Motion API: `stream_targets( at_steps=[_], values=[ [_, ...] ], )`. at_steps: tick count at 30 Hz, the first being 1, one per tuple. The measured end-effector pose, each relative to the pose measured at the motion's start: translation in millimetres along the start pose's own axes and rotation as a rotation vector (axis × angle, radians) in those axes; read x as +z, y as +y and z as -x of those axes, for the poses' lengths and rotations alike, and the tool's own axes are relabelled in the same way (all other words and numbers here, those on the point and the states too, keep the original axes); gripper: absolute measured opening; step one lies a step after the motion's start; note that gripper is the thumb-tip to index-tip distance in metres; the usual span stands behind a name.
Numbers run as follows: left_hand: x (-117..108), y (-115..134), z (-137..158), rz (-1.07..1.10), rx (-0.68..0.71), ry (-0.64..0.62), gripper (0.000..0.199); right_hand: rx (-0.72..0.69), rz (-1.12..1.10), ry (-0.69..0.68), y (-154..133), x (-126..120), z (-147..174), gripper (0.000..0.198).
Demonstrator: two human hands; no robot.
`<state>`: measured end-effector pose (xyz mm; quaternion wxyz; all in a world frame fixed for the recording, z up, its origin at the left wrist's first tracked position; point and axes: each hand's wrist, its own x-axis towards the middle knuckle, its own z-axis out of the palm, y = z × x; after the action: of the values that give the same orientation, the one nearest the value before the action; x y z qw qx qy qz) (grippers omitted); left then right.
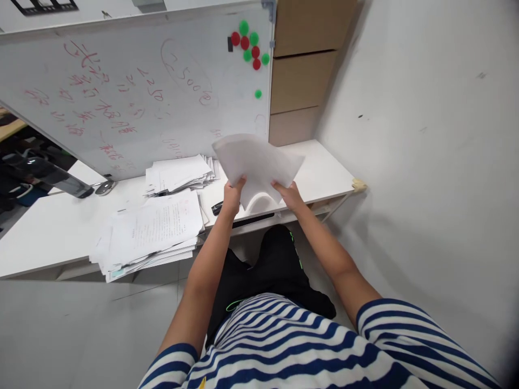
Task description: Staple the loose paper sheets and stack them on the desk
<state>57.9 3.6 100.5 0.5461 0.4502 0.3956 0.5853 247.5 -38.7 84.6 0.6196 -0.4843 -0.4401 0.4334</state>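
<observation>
Both my hands grip a white paper sheet (255, 162), possibly more than one, raised above the desk and bowed along its edges. My left hand (234, 195) pinches its lower left side with the thumb on top. On the opposite side, my right hand (288, 195) holds the lower right part the same way. Below the sheet, a rounded white object (261, 202) shows at the desk's front edge; its kind is unclear. A black stapler-like object (218, 207) lies just left of my left hand. Farther left sits a large stack of printed papers (162, 224).
A second paper pile (180, 174) lies behind the first, against the whiteboard (133, 97) with red writing and round magnets (254, 39). A dark bottle (52, 175) and a computer mouse (105, 187) are at the left. Cardboard boxes (306, 81) stand beside the wall (425, 135).
</observation>
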Motion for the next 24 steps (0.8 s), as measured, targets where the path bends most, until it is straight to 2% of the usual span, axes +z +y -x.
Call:
stream_targets(
  at_steps=[2, 4, 8, 12, 14, 16, 19, 21, 24],
  values=[
    [-2, -15, 3, -0.013, -0.085, 0.013, 0.049, 0.025, 0.053, 0.018, 13, 2, 5, 0.048],
    [-4, -21, 5, -0.049, -0.083, 0.024, 0.047, 0.035, 0.085, 0.048, 21, 4, 9, 0.048],
    [-11, -20, 5, -0.134, -0.012, 0.003, 0.042, 0.038, 0.129, 0.121, 23, 3, 7, 0.047],
    [-19, -20, 1, -0.178, -0.064, 0.059, 0.039, 0.091, 0.211, 0.108, 29, -2, 1, 0.044],
    [-23, -21, 1, -0.174, -0.065, 0.105, 0.04, 0.079, 0.205, 0.156, 39, -6, 4, 0.051],
    [-24, -23, 4, -0.12, -0.069, 0.146, 0.042, 0.094, 0.169, 0.287, 53, -7, 15, 0.067],
    [-16, -30, 12, 0.029, -0.122, 0.218, 0.043, 0.196, 0.089, 0.48, 77, 0, 42, 0.09],
    [-6, -39, 20, 0.108, -0.195, 0.272, 0.043, 0.217, 0.028, 0.46, 87, 7, 63, 0.091],
    [10, -57, 33, 0.145, -0.314, 0.344, 0.042, 0.218, -0.088, 0.324, 87, 11, 86, 0.084]
  ],
)
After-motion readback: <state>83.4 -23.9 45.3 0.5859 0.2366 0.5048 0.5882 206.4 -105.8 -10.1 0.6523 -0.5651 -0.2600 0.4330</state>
